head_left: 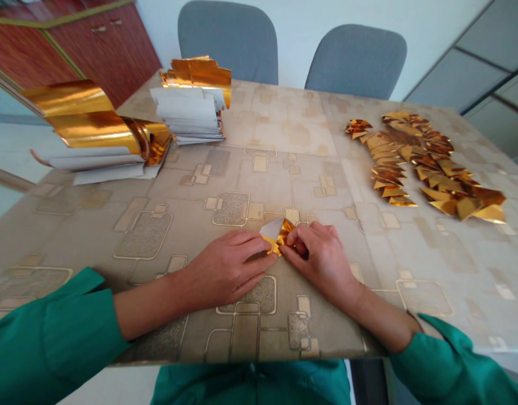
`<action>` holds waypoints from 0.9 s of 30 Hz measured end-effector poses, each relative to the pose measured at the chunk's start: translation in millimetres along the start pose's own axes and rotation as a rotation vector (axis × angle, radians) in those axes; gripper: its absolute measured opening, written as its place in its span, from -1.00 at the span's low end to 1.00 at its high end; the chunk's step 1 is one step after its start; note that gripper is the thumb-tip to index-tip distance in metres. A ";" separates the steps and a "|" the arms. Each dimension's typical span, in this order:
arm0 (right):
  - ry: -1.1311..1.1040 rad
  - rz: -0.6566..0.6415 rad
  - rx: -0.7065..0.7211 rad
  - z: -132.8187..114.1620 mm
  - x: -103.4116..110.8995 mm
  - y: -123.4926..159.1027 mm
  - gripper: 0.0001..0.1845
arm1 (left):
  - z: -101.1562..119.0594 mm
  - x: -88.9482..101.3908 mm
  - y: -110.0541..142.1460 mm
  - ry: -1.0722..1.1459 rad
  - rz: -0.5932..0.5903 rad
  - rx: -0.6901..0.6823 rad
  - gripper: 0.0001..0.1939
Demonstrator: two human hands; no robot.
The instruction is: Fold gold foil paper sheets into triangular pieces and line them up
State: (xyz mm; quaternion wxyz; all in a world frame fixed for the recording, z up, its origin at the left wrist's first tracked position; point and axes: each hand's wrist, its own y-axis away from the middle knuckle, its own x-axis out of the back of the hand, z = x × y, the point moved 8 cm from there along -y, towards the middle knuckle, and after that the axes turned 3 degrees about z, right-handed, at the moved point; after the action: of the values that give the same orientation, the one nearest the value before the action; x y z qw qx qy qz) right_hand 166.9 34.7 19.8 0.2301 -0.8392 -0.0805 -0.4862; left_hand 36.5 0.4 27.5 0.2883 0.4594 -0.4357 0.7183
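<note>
A small piece of gold foil paper (286, 227), partly folded, with its pale back showing on one side, lies on the table in front of me. My left hand (233, 263) presses its fingertips on the left part of the paper, palm down. On the other side, my right hand (322, 256) pinches the right edge between thumb and curled fingers. Parts of the paper are hidden under the fingertips of both hands.
Stacks of gold paper with white backs, one large (90, 124) and one smaller (191, 112), stand at the left. Folded gold pieces (411, 146) lie in rows at the right. Two grey chairs (229, 39) are behind the patterned table (301, 180).
</note>
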 end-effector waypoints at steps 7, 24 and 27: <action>0.013 -0.016 -0.001 0.0 -0.9 -1.2 -0.86 | 4.1 1.4 -1.9 -0.053 0.025 -0.048 -0.68; -0.169 -0.006 -0.251 32.5 2.9 -0.8 -0.70 | 9.2 3.0 -0.7 -0.111 0.058 -0.123 -0.70; -0.230 -0.041 -0.266 37.6 1.4 -2.2 -0.72 | 5.0 3.7 -1.3 -0.063 0.055 -0.087 -0.69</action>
State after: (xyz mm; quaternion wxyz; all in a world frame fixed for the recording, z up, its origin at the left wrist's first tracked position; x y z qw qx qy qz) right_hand 196.2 54.0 5.8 0.0963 -0.9105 -0.0583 -0.3979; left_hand 38.0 -3.4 32.3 0.2743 0.4567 -0.4876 0.6917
